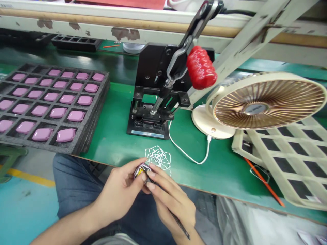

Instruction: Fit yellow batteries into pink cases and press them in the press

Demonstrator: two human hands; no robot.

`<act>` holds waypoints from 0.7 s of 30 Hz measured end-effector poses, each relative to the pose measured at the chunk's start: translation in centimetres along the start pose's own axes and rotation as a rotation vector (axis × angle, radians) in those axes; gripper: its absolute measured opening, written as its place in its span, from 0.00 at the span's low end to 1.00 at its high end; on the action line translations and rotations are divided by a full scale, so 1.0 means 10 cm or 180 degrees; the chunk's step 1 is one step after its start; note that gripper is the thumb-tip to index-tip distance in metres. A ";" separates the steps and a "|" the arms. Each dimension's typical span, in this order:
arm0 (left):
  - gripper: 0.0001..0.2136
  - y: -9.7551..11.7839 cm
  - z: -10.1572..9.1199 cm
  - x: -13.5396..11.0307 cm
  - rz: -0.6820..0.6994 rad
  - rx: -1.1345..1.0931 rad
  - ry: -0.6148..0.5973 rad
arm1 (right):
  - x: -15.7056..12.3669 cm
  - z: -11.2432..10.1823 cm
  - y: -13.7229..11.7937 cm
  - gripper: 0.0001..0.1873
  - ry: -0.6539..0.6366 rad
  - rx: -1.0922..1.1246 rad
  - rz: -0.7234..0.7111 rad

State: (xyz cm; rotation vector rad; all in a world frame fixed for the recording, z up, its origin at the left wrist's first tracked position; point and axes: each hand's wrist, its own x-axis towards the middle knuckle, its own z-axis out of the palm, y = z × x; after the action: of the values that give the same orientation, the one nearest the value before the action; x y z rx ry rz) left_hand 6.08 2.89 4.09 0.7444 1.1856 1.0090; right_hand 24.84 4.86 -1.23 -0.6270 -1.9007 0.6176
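Observation:
Above my lap, at the table's front edge, my left hand [119, 194] is closed around a small housing [139, 169] with a pale rim and a yellow patch inside. Its far side is hidden by my fingers. My right hand [173, 200] grips a thin black pen-like tool [176, 219], its tip at the housing's inside. Whether the tool is tweezers or a pick I cannot tell. Just beyond my fingertips lies a tangled pile of thin white ring-shaped gaskets [159, 157] on the green tabletop [120, 136].
At left stands a dark foam tray [81, 143] of pink cases [65, 135]. A black hand press [150, 119] with a red-wrapped handle [201, 68] is ahead. To the right are a cream fan [255, 109] with a white cable [189, 157], pale trays [283, 146] and an orange stick [265, 183].

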 end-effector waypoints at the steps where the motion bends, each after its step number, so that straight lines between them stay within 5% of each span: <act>1: 0.25 0.00 0.00 0.01 -0.0042 -0.0144 -0.0026 | -0.01 0.01 0.00 0.28 0.0038 -0.0019 -0.0014; 10: 0.17 0.04 -0.02 0.04 -0.0214 -0.1543 -0.0573 | -0.05 0.06 0.01 0.27 0.0583 0.0061 0.0078; 18: 0.15 0.07 -0.09 0.13 -0.0359 -0.1742 -0.0002 | 0.03 -0.05 0.03 0.21 0.1498 -0.0099 0.0422; 21: 0.15 0.08 -0.13 0.13 -0.0334 -0.1680 0.0162 | 0.25 -0.23 0.11 0.17 0.1364 -0.0370 0.0770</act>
State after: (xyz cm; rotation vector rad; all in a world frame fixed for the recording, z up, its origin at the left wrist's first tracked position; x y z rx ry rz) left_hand 4.75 4.36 4.00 0.2386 0.9288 1.1898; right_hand 26.18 7.63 0.50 -0.9901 -1.4774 0.4788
